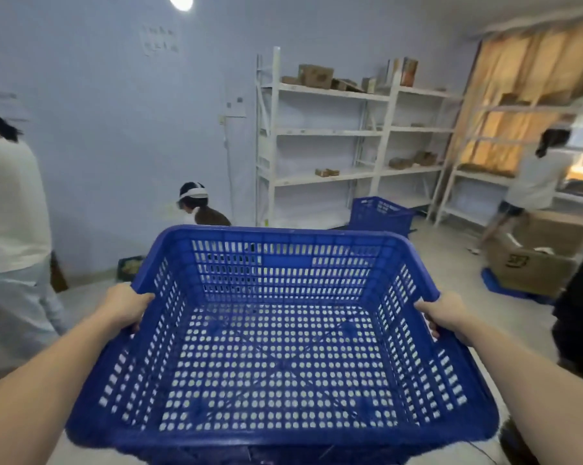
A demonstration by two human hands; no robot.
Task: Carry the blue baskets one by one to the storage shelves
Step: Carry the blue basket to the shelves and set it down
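I hold a large empty blue basket (283, 236) with perforated walls and floor out in front of me, above the floor. My left hand (124, 305) grips its left rim and my right hand (442, 313) grips its right rim. White metal storage shelves (330, 132) stand against the far wall ahead, with a few small boxes on them. A second blue basket (380, 213) sits on the floor at the foot of those shelves.
A person in white (11, 209) stands close on my left. Another person crouches (199, 206) by the wall beyond the basket. A third person (531, 182) works at shelves on the right, near cardboard boxes (531, 260) on the floor.
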